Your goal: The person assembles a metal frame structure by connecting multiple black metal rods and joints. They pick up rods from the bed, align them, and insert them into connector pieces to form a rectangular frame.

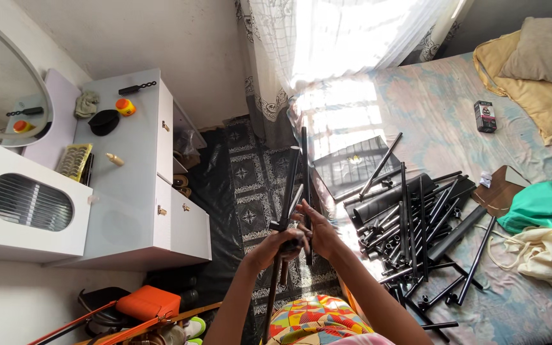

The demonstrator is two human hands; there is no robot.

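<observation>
Both hands, left hand [275, 246] and right hand [319, 231], close their grip on upright black rods [292, 185] joined by a connector; more black tubes [416, 230] lie heaped on the bed [442, 108].

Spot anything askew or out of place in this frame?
Nothing damaged or spilled. The black metal tubes lie in a loose, crisscrossed heap on the bed rather than sorted. Both hands, left hand and right hand, grip an upright black rod assembly that tilts slightly.

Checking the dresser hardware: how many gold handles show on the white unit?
3 gold handles: upper door, lower left, lower right, all on the white unit. Others may be hidden.
</observation>
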